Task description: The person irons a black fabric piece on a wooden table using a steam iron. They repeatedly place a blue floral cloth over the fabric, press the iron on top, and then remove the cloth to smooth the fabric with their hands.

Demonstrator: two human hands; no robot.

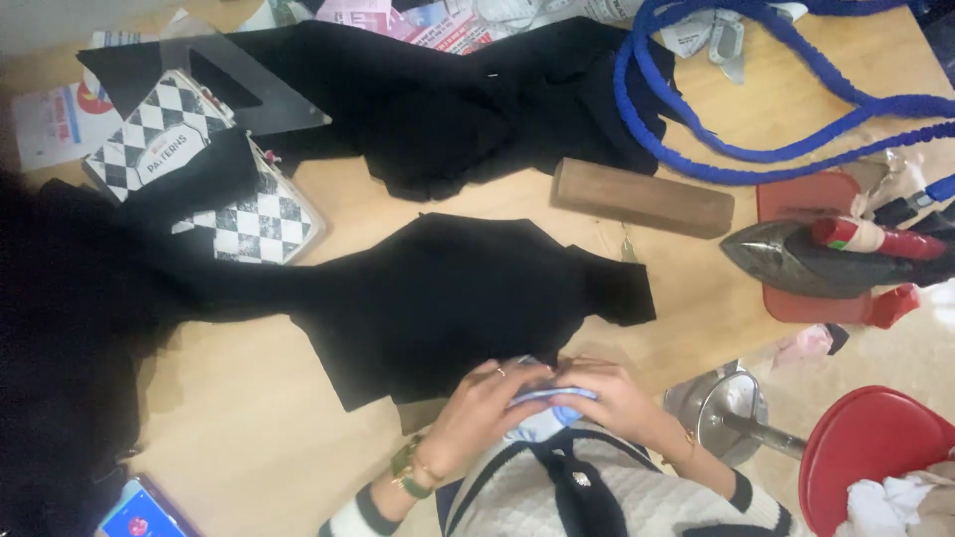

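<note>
Pinching pale blue cloth (550, 398), hands (557, 396) together, long axis left-right

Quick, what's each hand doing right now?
Left hand: closed on the light blue cloth.
Right hand: closed on the same cloth.

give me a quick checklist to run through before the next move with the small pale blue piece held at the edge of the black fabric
1. Both hands on the small pale blue piece: ok; left hand and right hand pinch it together.
2. Flat black fabric piece spread on the wooden table: ok; it lies flat, near edge at the hands.
3. Grey and red iron parked clear: ok; it sits on its red pad, apart from the fabric.
4. Blue cord clear of the hands: ok; it loops at the far right.
5. What the blue piece is: cannot tell; fingers cover it.
</note>
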